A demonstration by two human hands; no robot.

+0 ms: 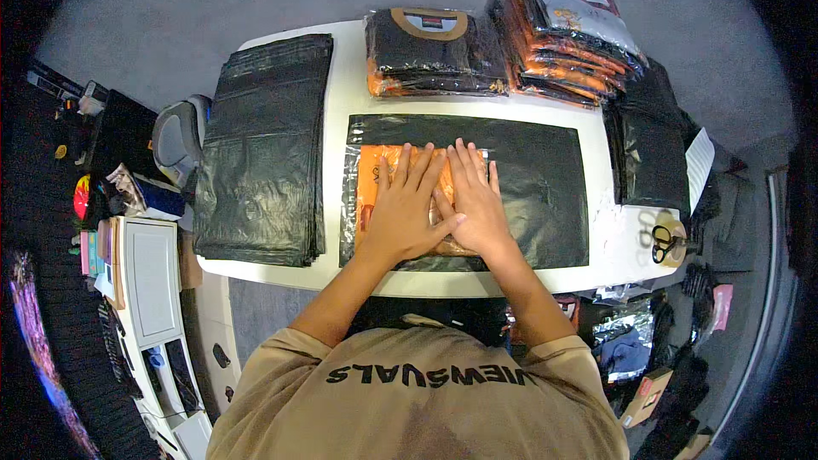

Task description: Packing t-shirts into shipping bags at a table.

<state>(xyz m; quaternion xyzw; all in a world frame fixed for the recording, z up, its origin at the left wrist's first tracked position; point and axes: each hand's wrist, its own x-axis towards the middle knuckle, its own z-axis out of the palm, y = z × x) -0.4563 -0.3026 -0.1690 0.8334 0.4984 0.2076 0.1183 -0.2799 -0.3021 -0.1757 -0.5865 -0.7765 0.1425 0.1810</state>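
the orange packet (369,175) could skid or crease on the black bag (545,196) beneath it, since slick plastic may give if the hands push unevenly. it lies under both palms, toward the bag's left end. the left hand (407,200) and right hand (477,204) rest flat, fingers spread, clamped on nothing; the covered part of the packet is hard to make out. around them stretches the white table (349,77).

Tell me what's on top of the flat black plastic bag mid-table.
A plastic-wrapped orange garment, with the left hand and right hand spread over it. The hands cover much of its face, and the part of the black plastic bag beneath is hidden.
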